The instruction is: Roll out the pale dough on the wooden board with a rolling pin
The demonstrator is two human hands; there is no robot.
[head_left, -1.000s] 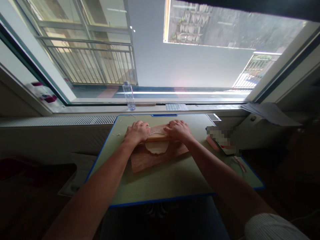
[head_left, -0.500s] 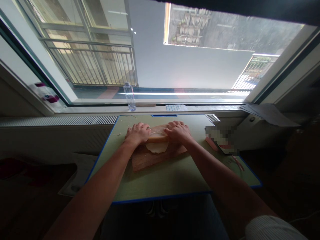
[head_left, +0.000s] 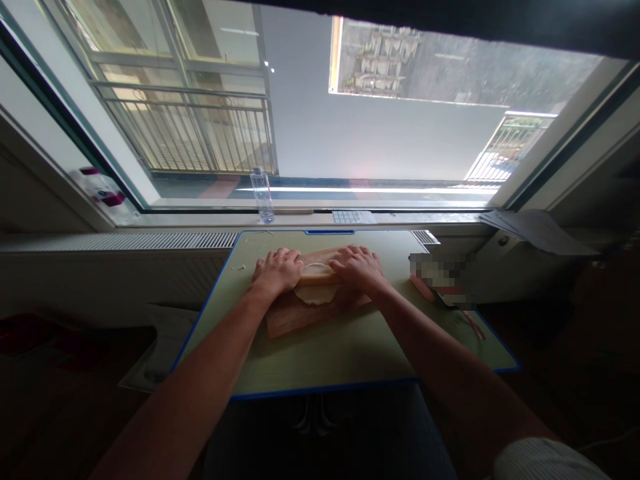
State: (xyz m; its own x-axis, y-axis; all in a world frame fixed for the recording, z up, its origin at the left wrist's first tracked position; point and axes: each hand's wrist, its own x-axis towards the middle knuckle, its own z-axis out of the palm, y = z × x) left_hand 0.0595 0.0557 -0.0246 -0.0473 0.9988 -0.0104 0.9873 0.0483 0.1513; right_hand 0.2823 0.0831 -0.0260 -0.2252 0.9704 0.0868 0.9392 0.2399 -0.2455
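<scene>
Holding cylindrical rolling pin [head_left: 320, 281] | left fingers [head_left: 289, 257], right fingers [head_left: 352, 253] curled over ends | flat ragged-edged dough [head_left: 316, 295] beneath | wooden board [head_left: 290, 321]

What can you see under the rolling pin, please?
Pale dough shows under the rolling pin, lying on a wooden board. The strip directly beneath the pin is covered, as is whatever lies under the left hand and right hand.
</scene>
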